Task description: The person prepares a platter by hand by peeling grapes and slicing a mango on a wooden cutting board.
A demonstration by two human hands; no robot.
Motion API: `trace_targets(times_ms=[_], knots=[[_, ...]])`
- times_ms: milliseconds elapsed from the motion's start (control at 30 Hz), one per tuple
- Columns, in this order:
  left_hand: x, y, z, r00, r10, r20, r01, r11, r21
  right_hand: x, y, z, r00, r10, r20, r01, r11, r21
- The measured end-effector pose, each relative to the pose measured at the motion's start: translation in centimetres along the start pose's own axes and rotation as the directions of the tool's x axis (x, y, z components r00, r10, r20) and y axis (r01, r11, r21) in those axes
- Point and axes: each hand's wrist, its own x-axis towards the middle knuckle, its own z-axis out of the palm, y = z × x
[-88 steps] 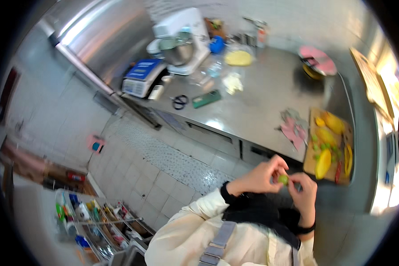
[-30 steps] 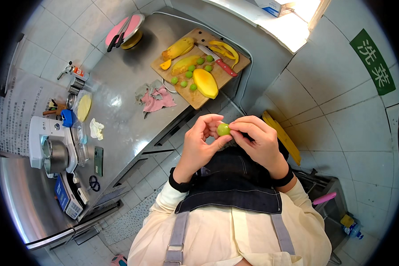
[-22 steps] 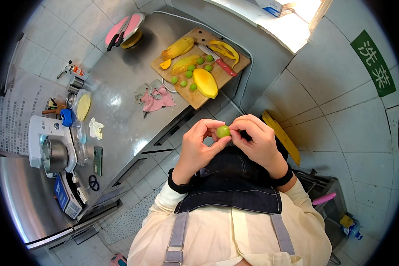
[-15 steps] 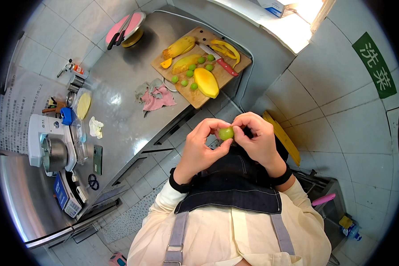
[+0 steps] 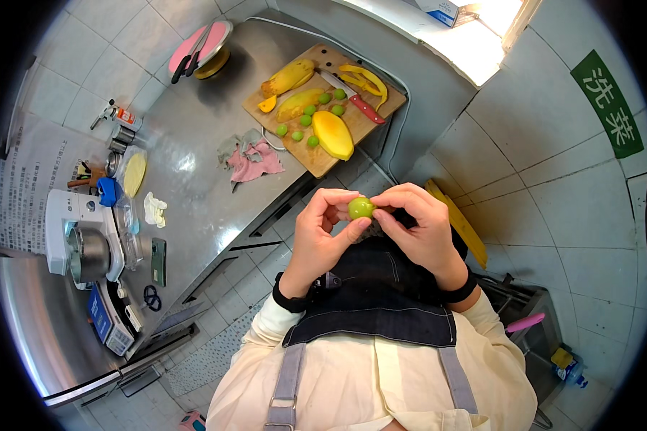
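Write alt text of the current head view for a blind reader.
A person's left hand and right hand hold a round green fruit before a dark apron. Beyond them, a wooden cutting board on a metal counter bears yellow fruit, more green fruits and a red-handled knife.

Two knives [image 5: 193, 63] across pink disc [image 5: 217, 42], over in corner. Pink cloth [image 5: 257, 167] crumpled on steel counter [image 5: 190, 122]. Green phone [image 5: 159, 262] near white mixer [image 5: 57, 226].
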Motion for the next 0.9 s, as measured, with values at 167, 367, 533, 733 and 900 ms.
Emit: trace_targets(times_ms=[167,367,533,733,900], knots=[[0.1,0.0,-0.3,1.0,0.007,0.013,-0.008,0.997,0.082,-0.1,0.2,0.2,1.0,-0.005,0.007,0.005,1.0,-0.031],[0.2,-0.1,-0.3,1.0,0.012,0.015,-0.013,0.995,0.096,0.5,0.6,0.5,0.996,-0.093,0.002,0.092,0.99,-0.104],[0.1,0.4,-0.4,0.997,-0.031,0.071,0.029,0.999,0.029,0.1,0.8,0.2,0.971,0.226,0.083,-0.236,0.96,0.153],[0.1,0.9,-0.4,0.995,-0.049,0.088,0.051,0.999,-0.015,-0.1,1.2,0.5,0.949,0.302,0.092,-0.314,0.874,0.37],[0.5,0.8,-0.5,0.992,0.122,0.037,-0.128,0.946,0.298,0.1,0.7,0.3,0.951,0.286,0.122,-0.31,0.854,0.418]])
